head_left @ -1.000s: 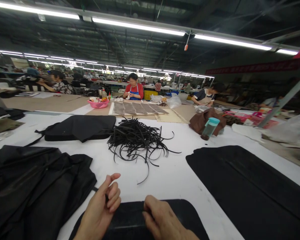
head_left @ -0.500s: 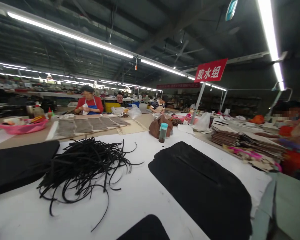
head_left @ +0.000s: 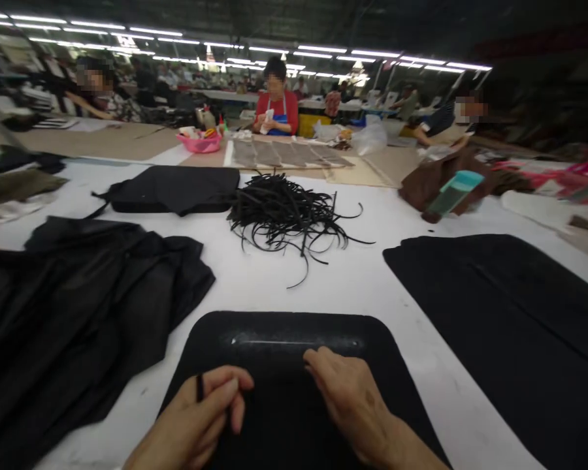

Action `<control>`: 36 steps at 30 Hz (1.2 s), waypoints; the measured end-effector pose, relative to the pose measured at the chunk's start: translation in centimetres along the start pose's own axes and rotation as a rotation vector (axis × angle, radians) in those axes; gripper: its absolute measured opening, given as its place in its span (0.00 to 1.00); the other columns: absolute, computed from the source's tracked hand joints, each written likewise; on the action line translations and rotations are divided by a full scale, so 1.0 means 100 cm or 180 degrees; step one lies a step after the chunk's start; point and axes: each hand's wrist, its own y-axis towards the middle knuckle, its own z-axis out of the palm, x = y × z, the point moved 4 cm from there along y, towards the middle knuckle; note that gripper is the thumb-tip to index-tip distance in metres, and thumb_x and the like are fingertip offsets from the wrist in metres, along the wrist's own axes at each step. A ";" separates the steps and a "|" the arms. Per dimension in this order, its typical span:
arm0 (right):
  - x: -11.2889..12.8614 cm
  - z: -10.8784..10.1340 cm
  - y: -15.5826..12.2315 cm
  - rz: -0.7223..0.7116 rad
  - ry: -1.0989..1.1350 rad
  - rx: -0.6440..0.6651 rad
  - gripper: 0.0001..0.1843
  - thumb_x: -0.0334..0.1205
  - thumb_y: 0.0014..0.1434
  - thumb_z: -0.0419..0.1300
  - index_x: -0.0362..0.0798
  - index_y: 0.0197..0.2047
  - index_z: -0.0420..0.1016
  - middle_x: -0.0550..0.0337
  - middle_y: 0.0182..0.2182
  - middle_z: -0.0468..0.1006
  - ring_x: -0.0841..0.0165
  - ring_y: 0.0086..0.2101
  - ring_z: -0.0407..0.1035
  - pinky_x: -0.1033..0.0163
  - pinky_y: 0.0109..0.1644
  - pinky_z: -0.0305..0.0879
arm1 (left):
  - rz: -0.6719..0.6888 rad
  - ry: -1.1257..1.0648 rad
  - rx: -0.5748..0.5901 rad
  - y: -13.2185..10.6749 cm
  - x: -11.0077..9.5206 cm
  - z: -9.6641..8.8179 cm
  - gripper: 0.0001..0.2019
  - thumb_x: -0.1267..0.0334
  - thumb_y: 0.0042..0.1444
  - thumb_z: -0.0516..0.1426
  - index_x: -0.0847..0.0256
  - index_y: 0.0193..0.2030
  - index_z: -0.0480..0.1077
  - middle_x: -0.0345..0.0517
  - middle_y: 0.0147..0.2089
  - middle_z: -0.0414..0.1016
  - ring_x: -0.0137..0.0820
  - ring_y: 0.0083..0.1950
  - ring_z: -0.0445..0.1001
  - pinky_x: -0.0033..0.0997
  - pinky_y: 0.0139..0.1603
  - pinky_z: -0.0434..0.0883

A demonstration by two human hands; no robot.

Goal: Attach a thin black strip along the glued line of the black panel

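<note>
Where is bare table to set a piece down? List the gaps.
Bare white table lies between the tangled black strips and the rounded black panel; a strip separates it from the large black sheet. Crumpled black fabric crowds the left.

1. The black panel (head_left: 284, 365) looks like matt, faintly grained cloth with a glossy seam line.
2. The strip pile (head_left: 287, 212) looks like thin, smooth leatherette.
3. The table (head_left: 323, 287) is smooth white.
4. The crumpled fabric (head_left: 78, 313) has a slight sheen.
</note>
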 end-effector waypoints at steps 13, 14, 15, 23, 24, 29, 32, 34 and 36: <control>0.021 0.011 0.004 -0.0893 -0.0558 -0.0296 0.16 0.24 0.60 0.44 0.37 0.46 0.67 0.57 0.24 0.71 0.69 0.24 0.65 0.63 0.26 0.59 | -0.0513 -0.0971 0.0657 0.032 -0.002 0.018 0.19 0.48 0.51 0.57 0.63 0.39 0.66 0.42 0.29 0.72 0.12 0.14 0.40 0.20 0.14 0.36; 0.020 0.012 0.003 -0.0904 -0.0558 -0.0267 0.15 0.24 0.59 0.44 0.36 0.46 0.67 0.56 0.24 0.71 0.69 0.24 0.65 0.63 0.26 0.59 | -0.0489 -0.0950 0.0678 0.033 -0.001 0.017 0.17 0.50 0.50 0.59 0.62 0.37 0.65 0.40 0.28 0.71 0.12 0.14 0.40 0.20 0.14 0.36; 0.019 0.012 0.002 -0.0905 -0.0556 -0.0251 0.15 0.24 0.59 0.44 0.36 0.46 0.67 0.56 0.24 0.71 0.69 0.24 0.66 0.62 0.26 0.59 | -0.0448 -0.0906 0.0724 0.033 0.000 0.017 0.16 0.51 0.49 0.60 0.62 0.34 0.65 0.39 0.26 0.70 0.12 0.14 0.40 0.20 0.13 0.36; 0.014 0.023 -0.006 -0.0779 -0.0413 -0.0067 0.15 0.26 0.61 0.46 0.39 0.48 0.68 0.57 0.26 0.74 0.68 0.25 0.66 0.62 0.29 0.61 | -0.0575 0.0151 0.1054 0.030 0.009 0.011 0.11 0.57 0.47 0.58 0.63 0.31 0.66 0.35 0.18 0.66 0.17 0.11 0.42 0.24 0.12 0.37; 0.012 0.024 -0.007 -0.0589 -0.0151 0.0040 0.15 0.29 0.61 0.49 0.40 0.50 0.68 0.57 0.27 0.74 0.68 0.26 0.67 0.63 0.29 0.61 | -0.0540 0.0329 0.1016 0.030 0.007 0.010 0.10 0.58 0.47 0.57 0.63 0.30 0.67 0.35 0.18 0.66 0.17 0.11 0.43 0.25 0.13 0.38; -0.017 0.025 -0.023 0.1502 0.1590 0.1403 0.10 0.44 0.54 0.61 0.54 0.41 0.74 0.64 0.31 0.76 0.68 0.33 0.70 0.69 0.35 0.62 | 0.0250 0.1642 0.0633 0.030 -0.014 -0.002 0.10 0.60 0.50 0.52 0.61 0.22 0.66 0.35 0.19 0.64 0.25 0.24 0.60 0.24 0.26 0.55; -0.037 0.010 -0.036 0.2215 0.2133 0.1901 0.09 0.45 0.57 0.56 0.51 0.29 0.73 0.66 0.28 0.72 0.69 0.34 0.66 0.69 0.36 0.58 | 0.0444 0.2093 0.0446 0.030 -0.021 -0.010 0.13 0.58 0.53 0.48 0.59 0.20 0.60 0.35 0.22 0.61 0.29 0.29 0.63 0.26 0.32 0.57; -0.051 0.000 -0.042 0.2402 0.2342 0.1967 0.12 0.43 0.57 0.54 0.48 0.25 0.69 0.66 0.24 0.67 0.71 0.29 0.62 0.69 0.32 0.55 | 0.0429 0.2189 0.0416 0.033 -0.018 -0.015 0.14 0.56 0.54 0.47 0.58 0.21 0.59 0.36 0.24 0.62 0.31 0.31 0.64 0.27 0.34 0.58; -0.064 -0.007 -0.048 0.2561 0.2527 0.1895 0.08 0.40 0.54 0.55 0.47 0.25 0.68 0.66 0.23 0.64 0.72 0.28 0.59 0.68 0.31 0.52 | 0.0425 0.2207 0.0420 0.038 -0.013 -0.019 0.15 0.54 0.54 0.46 0.58 0.21 0.59 0.37 0.26 0.64 0.32 0.33 0.65 0.28 0.36 0.58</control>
